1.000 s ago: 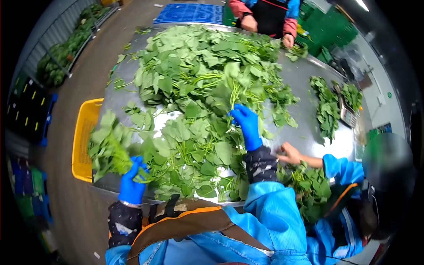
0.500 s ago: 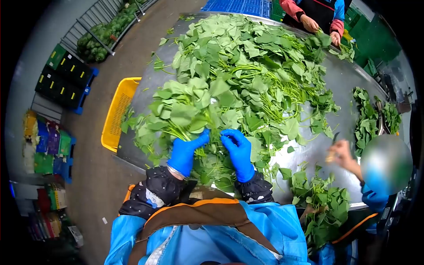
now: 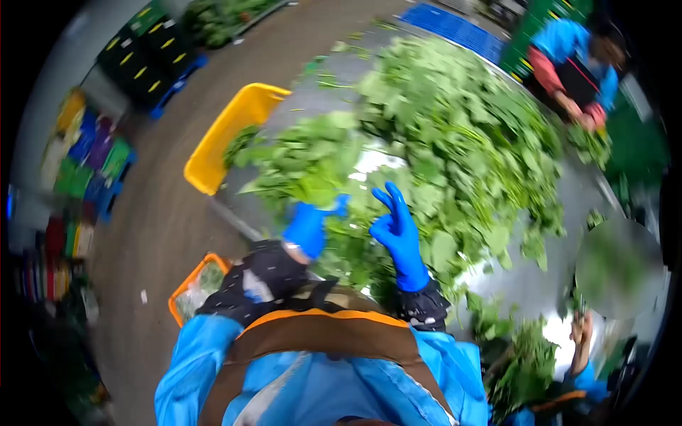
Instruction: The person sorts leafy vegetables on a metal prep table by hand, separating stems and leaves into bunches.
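Note:
My left hand [image 3: 311,226], in a blue glove and blurred by motion, is closed round the stems of a bunch of leafy greens [image 3: 307,160] at the table's left side. To its right, my right hand [image 3: 398,231] is raised over the greens with its fingers apart and nothing held. Beyond both hands a large heap of green leaves and stems [image 3: 462,113] spreads over the metal table [image 3: 273,135]. Loose leaves lie under and between my hands.
A yellow crate [image 3: 238,135] stands at the table's left edge, an orange basket [image 3: 195,287] below it. One person [image 3: 568,71] handles greens at the far right; another person's hand [image 3: 581,330] is at lower right, near more greens [image 3: 529,362]. A blue crate [image 3: 455,30] is behind.
The camera view has shifted, moving the table contents rightward. My right hand has opened and lifted away from the bunch. My left hand still holds its stems.

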### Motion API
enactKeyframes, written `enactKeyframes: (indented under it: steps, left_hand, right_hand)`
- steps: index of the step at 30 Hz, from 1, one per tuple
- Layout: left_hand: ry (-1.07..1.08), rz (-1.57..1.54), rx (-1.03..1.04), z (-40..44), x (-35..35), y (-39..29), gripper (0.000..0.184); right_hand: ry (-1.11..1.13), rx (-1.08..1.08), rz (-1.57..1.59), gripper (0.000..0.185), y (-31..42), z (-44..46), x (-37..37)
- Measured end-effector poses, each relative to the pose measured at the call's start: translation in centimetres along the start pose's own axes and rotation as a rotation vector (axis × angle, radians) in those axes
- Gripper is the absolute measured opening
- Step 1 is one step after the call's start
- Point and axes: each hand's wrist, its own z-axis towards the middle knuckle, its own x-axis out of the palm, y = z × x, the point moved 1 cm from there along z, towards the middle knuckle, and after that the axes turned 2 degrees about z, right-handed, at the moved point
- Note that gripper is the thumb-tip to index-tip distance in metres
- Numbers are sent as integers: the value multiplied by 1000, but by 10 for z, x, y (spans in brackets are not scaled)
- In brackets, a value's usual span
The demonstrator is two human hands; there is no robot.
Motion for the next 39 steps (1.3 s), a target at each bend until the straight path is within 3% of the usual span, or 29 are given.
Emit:
enactKeyframes:
  steps: [1, 2, 3, 4, 5, 9, 10, 11, 13, 14, 15, 17, 20, 22, 23, 26, 27, 28, 29, 30, 31, 33, 34, 35, 39]
  left_hand:
    - [-27, -276, -159, 1, 2, 12, 19]
    - [154, 156, 167, 12, -14, 53, 20]
    - [126, -160, -123, 8, -7, 37, 22]
    - [0, -493, -394, 5, 0, 22, 26]
    - [-41, -446, -335, 12, -3, 37, 33]
    - [-327, -220, -154, 30, -20, 65, 28]
    - [-472, -113, -109, 41, -33, 90, 27]
    - [-532, -249, -29, 11, -39, 21, 23]
    - [-502, -67, -312, 16, -52, 36, 15]
    - [-537, -30, -291, 12, -51, 39, 13]
    - [-560, 8, -270, 6, -45, 38, 11]
    - [-517, 83, -284, 6, -35, 47, 13]
    - [-449, 203, -316, 9, -16, 65, 17]
    - [-413, 247, -345, 10, -13, 71, 23]
    - [-421, 117, -297, 4, -17, 62, 26]
    - [-451, -279, -25, -5, -23, 58, 35]
    - [-459, -226, -160, -4, -34, 67, 26]
    - [-367, -389, -116, -14, -38, 59, 24]
    - [-412, -457, -5, -23, -37, 40, 22]
    - [-261, -498, 42, -10, -46, 71, 26]
    - [-261, -387, -2, -21, -47, 53, 30]
    - [-232, -394, -52, -19, -54, 49, 31]
    - [-239, -239, 161, -25, -48, 35, 29]
    - [-284, -376, 83, -21, -44, 36, 25]
    - [-99, -381, -211, -16, -25, 30, 26]
  right_hand:
    - [22, 63, -152, 62, -5, 0, 9]
    - [21, 156, -166, 54, -30, -2, 12]
    - [-11, 346, -38, 36, -23, -8, 22]
    - [-49, 389, -114, 16, -18, -8, 29]
    - [14, 318, -205, 16, -16, -10, 29]
    - [240, 359, -232, 16, -20, -27, 33]
    - [464, 430, -309, 9, -37, -42, 19]
    - [640, 488, -395, 14, -49, -55, 11]
    - [350, 487, -480, 26, -21, -51, 18]
    - [184, 483, -520, 33, -10, -50, 23]
    - [175, 231, -600, 30, -39, -40, 2]
    - [35, 91, -385, 39, -30, -19, 7]
    - [25, 202, -379, 32, -16, -12, 52]
    - [149, 338, -486, 25, -58, -1, 19]
    - [258, 350, -541, 26, -58, 1, 18]
    - [-162, 67, -424, 29, -19, -11, 34]
    - [-327, -6, -472, 30, -8, -9, 19]
    - [-349, -101, -533, 31, -8, -9, 4]
    - [-306, -72, -469, 26, -20, -3, 1]
    - [-235, 93, -330, 23, -36, 2, -3]
    - [-169, 168, -334, 22, -26, -1, 0]
    - [-290, 147, -187, 22, -20, -6, -7]
    - [-269, 122, -241, 20, -11, -10, -5]
    - [-244, 124, -223, 20, -12, -13, -2]
    - [-191, 84, -157, 20, -20, -21, 9]
